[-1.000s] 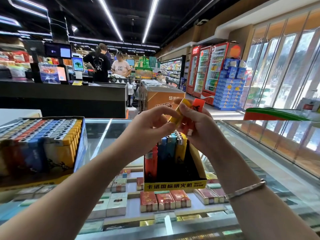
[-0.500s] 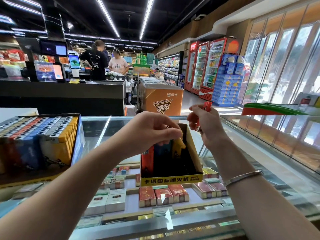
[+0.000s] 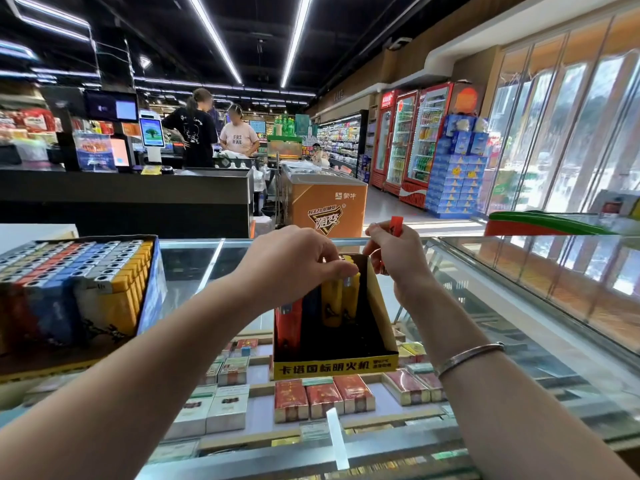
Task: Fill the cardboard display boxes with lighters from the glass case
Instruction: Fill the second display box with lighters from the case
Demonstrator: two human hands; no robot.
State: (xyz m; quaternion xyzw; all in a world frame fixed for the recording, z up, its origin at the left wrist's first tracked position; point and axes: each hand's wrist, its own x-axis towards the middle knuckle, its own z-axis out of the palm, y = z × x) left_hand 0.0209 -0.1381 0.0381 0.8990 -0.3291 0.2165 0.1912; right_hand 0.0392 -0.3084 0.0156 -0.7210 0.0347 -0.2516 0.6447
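**Counter inspection: display box partly loaded, both hands at its far end**

The small cardboard display box (image 3: 334,367) is standing on the glass case (image 3: 450,306), its yellow front label facing the wearer. Inside, a red lighter (image 3: 288,327) is standing at the left, with yellow lighters (image 3: 341,299) upright further back; the near right of the box is lying dark and unfilled. The left hand (image 3: 294,261) is reaching over the box, fingers curled and pinching the top of a yellow lighter. The right hand (image 3: 398,258) is gripping an orange-red lighter (image 3: 396,226) just beyond the box's raised right wall. A full lighter box (image 3: 79,289) is sitting well apart at the left edge of the counter. Cigarette packs (image 3: 323,398) are lying under the glass directly below. Bare glass is stretching right of the box. A bracelet (image 3: 467,356) is circling the right wrist.
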